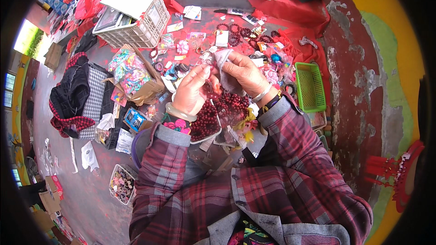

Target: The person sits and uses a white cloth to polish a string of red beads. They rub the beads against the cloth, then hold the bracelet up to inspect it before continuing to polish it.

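Between the close-set hands, a grey cloth (221, 58) pinched in the right hand (247, 75) looks light and limp, best held by its bunched edge; the left hand's (190, 91) curled grip is unclear, with dark red beads (203, 124) below.

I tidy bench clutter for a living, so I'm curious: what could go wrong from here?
The grey fabric piece pinched in the right hand is close to the dark red round beads and might snag some. Those beads are heaped in a white tray, so a knock could spill them. The brown cardboard box stands open, full of colourful packets; some might slip out if it is bumped.
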`<state>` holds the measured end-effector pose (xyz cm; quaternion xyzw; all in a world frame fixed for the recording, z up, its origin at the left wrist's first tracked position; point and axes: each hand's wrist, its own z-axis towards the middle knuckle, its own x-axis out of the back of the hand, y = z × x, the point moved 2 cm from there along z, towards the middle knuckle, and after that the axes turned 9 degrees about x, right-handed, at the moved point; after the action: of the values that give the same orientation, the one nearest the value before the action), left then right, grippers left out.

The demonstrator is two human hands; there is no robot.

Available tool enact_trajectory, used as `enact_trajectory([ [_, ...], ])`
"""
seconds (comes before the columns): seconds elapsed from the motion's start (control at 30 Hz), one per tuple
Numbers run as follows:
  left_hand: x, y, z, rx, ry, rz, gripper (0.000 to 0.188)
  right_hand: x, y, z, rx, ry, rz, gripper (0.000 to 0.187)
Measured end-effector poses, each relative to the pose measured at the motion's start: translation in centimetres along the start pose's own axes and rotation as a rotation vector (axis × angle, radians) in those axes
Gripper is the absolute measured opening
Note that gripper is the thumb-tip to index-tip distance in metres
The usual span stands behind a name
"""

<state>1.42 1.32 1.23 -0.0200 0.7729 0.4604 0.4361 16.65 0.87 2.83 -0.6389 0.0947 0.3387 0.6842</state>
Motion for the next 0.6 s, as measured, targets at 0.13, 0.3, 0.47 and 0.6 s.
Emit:
enact_trajectory([
  [0.13,-0.3,-0.2,0.0,0.028,0.021,0.129,0.025,1.1,0.7,0.1,0.049,0.023,-0.098,0.022],
  [0.3,0.1,-0.5,0.3,0.049,0.146,0.222,0.023,-0.5,-0.4,-0.2,0.016,0.098,-0.376,0.016],
  [0.47,0.7,0.2,0.0,0.095,0.094,0.010,0.024,0.8,0.3,0.2,0.060,0.175,-0.318,0.029],
  [0.6,1.1,0.9,-0.1,-0.021,0.010,-0.096,0.027,1.4,0.2,0.1,0.000,0.288,-0.100,0.029],
])
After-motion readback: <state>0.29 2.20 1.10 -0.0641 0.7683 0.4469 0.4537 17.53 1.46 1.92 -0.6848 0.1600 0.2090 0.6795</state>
